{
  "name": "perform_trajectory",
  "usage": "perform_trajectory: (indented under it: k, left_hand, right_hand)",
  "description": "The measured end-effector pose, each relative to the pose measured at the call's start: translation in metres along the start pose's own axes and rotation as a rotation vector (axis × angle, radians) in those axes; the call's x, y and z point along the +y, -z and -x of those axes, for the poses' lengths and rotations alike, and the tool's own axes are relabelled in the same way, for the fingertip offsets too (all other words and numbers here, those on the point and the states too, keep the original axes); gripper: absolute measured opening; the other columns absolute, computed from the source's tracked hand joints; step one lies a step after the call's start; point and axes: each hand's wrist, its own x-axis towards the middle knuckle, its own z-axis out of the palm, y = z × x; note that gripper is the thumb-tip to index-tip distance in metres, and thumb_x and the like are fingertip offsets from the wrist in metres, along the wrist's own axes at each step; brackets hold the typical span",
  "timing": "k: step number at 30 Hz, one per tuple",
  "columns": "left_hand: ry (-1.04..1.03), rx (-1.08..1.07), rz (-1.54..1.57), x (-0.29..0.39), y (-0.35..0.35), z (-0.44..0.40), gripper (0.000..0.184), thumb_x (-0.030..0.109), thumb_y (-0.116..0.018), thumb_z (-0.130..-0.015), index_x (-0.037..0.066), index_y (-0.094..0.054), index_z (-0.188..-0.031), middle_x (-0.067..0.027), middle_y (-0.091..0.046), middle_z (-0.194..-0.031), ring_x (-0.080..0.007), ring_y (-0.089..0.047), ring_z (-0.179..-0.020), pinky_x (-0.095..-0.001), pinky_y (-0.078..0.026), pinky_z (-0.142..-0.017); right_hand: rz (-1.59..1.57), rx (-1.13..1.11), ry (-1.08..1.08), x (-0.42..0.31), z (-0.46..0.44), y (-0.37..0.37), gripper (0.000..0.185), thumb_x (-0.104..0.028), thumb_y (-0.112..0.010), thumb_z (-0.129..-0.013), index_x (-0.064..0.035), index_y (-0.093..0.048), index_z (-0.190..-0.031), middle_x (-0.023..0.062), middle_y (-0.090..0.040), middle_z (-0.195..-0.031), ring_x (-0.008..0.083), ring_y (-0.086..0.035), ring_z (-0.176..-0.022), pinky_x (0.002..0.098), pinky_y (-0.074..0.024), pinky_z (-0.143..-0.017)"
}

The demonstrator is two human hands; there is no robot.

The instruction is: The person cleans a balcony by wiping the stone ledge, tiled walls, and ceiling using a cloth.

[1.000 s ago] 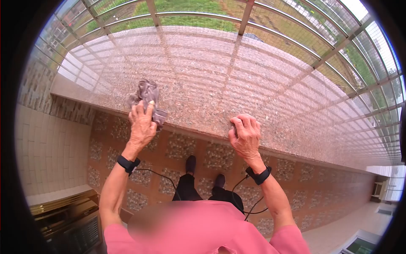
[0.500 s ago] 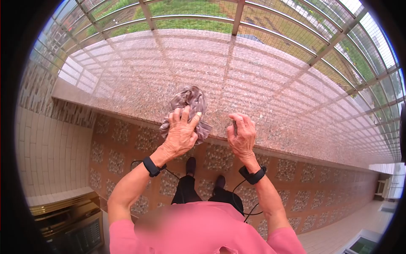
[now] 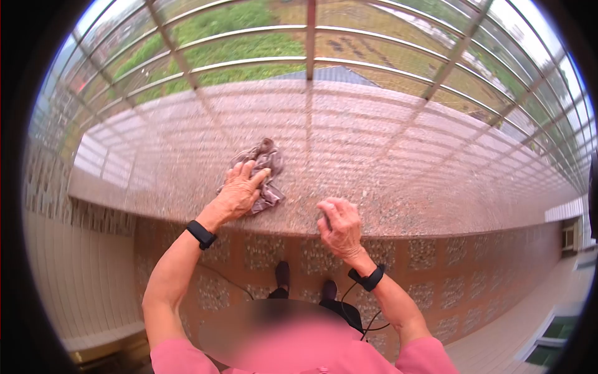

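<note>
A crumpled brownish-mauve cloth (image 3: 269, 187) lies on the pink speckled stone ledge (image 3: 374, 149), left of the middle. My left hand (image 3: 238, 192) presses down on it, fingers spread over its near left part and bunching the fabric. Some folds are hidden under the palm. To the right, my right hand (image 3: 341, 227) is at the ledge's front edge with loosely bent fingers, the thumb apart from them and nothing visible in it. It is apart from the cloth.
Metal railings (image 3: 310, 37) rise behind the ledge, with greenery beyond. Below the front edge is a pebble-panelled floor (image 3: 423, 252), where my feet stand. A tiled wall (image 3: 81, 268) is at the left. A black cable (image 3: 347, 302) hangs near my right wrist.
My left hand and the cloth have shifted left along the ledge. My right hand stays near the front edge, loosely bent. The camera view has tilted, showing more of the railings.
</note>
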Motion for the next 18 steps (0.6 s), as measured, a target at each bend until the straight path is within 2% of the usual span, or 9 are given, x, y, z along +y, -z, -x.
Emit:
perform_trajectory:
  k: [3,6,7,9,10,11,12,14,18]
  left_hand:
    - [0.015,0.004,0.021,-0.027,0.003,-0.031,0.058,0.012,-0.057,-0.087,0.017,-0.041,-0.142,-0.0248,-0.032,-0.144,-0.0435,-0.032,-0.133,-0.0529,-0.026,-0.111]
    - [0.112,0.068,-0.008,-0.053,-0.001,-0.062,0.056,0.016,-0.057,-0.086,0.019,-0.043,-0.140,-0.0219,-0.036,-0.140,-0.0422,-0.038,-0.126,-0.0547,-0.034,-0.103]
    - [0.093,0.072,-0.015,-0.061,0.000,-0.074,0.056,0.016,-0.057,-0.086,0.019,-0.043,-0.140,-0.0219,-0.036,-0.140,-0.0422,-0.038,-0.126,-0.0547,-0.034,-0.103]
    - [0.193,0.090,-0.057,-0.073,0.000,-0.095,0.057,0.017,-0.058,-0.086,0.020,-0.042,-0.141,-0.0212,-0.036,-0.140,-0.0430,-0.038,-0.126,-0.0561,-0.035,-0.102]
    - [0.238,0.077,-0.048,-0.078,0.002,-0.106,0.057,0.018,-0.056,-0.087,0.021,-0.041,-0.142,-0.0212,-0.036,-0.140,-0.0451,-0.039,-0.124,-0.0597,-0.036,-0.100]
    - [0.230,0.081,-0.048,-0.083,0.003,-0.117,0.057,0.018,-0.056,-0.087,0.021,-0.041,-0.142,-0.0212,-0.036,-0.140,-0.0451,-0.039,-0.124,-0.0597,-0.036,-0.100]
    - [0.296,0.075,-0.044,-0.088,0.004,-0.129,0.057,0.018,-0.055,-0.087,0.021,-0.040,-0.143,-0.0211,-0.036,-0.140,-0.0452,-0.039,-0.124,-0.0604,-0.035,-0.100]
    - [0.403,0.094,-0.039,-0.099,0.002,-0.153,0.058,0.020,-0.052,-0.087,0.021,-0.039,-0.144,-0.0218,-0.036,-0.140,-0.0467,-0.040,-0.123,-0.0627,-0.036,-0.099]
    - [0.440,0.158,-0.074,-0.109,-0.013,-0.173,0.058,0.019,-0.052,-0.086,0.021,-0.039,-0.143,-0.0251,-0.036,-0.140,-0.0506,-0.040,-0.123,-0.0657,-0.036,-0.098]
  right_hand:
    - [-0.021,0.010,-0.003,0.001,0.002,0.000,0.032,-0.006,-0.066,-0.073,-0.0080,-0.060,-0.104,0.0107,-0.061,-0.102,0.0298,-0.060,-0.096,0.0438,-0.0468,-0.085]
    - [-0.034,0.014,-0.012,0.002,0.004,0.001,0.032,-0.007,-0.067,-0.074,-0.0080,-0.060,-0.105,0.0103,-0.061,-0.102,0.0293,-0.061,-0.096,0.0432,-0.0465,-0.087]
    - [-0.051,-0.003,-0.012,0.002,0.004,0.002,0.032,-0.007,-0.067,-0.074,-0.0080,-0.060,-0.105,0.0101,-0.061,-0.102,0.0291,-0.061,-0.096,0.0430,-0.0463,-0.087]
    - [-0.042,0.007,-0.011,0.002,0.004,0.003,0.034,-0.007,-0.067,-0.074,-0.0082,-0.060,-0.107,0.0095,-0.061,-0.101,0.0285,-0.061,-0.096,0.0420,-0.0462,-0.088]
    - [-0.063,0.015,-0.016,0.002,0.004,0.002,0.034,-0.007,-0.067,-0.075,-0.0084,-0.060,-0.108,0.0093,-0.061,-0.101,0.0281,-0.061,-0.095,0.0415,-0.0462,-0.089]
    - [-0.084,0.021,-0.019,0.002,0.004,0.002,0.035,-0.007,-0.067,-0.075,-0.0086,-0.060,-0.109,0.0091,-0.061,-0.101,0.0277,-0.061,-0.094,0.0411,-0.0462,-0.089]
    - [-0.096,0.063,-0.025,0.001,0.003,0.003,0.034,-0.005,-0.066,-0.073,-0.0096,-0.062,-0.107,0.0083,-0.063,-0.097,0.0280,-0.063,-0.089,0.0400,-0.0485,-0.082]
    - [-0.110,0.071,-0.028,0.002,0.004,0.002,0.034,-0.005,-0.066,-0.073,-0.0093,-0.062,-0.107,0.0080,-0.063,-0.096,0.0273,-0.063,-0.089,0.0399,-0.0485,-0.082]
    - [-0.151,0.089,-0.028,0.003,0.006,0.003,0.036,-0.005,-0.067,-0.073,-0.0092,-0.062,-0.108,0.0071,-0.064,-0.091,0.0256,-0.064,-0.086,0.0395,-0.0488,-0.080]
